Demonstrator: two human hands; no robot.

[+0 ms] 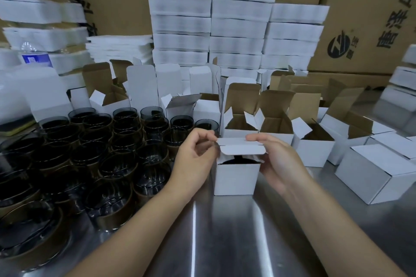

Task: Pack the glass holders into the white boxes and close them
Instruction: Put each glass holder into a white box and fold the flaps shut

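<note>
A small white box [236, 177] stands upright on the steel table at the centre. Its top lid [242, 147] is folded partly down, and something dark shows through the gap beneath it. My left hand [195, 155] pinches the lid's left corner. My right hand [276, 157] holds the lid's right end, with its fingers along the top edge. Several dark glass holders [117, 164] with brown bands stand packed together on the left of the table.
Several open white boxes [276, 123] stand in rows behind and to the right. Closed white boxes [378, 171] lie at the right. Stacks of flat white box blanks [238, 24] and brown cartons [364, 16] fill the back. The steel table [225, 231] is bare in front.
</note>
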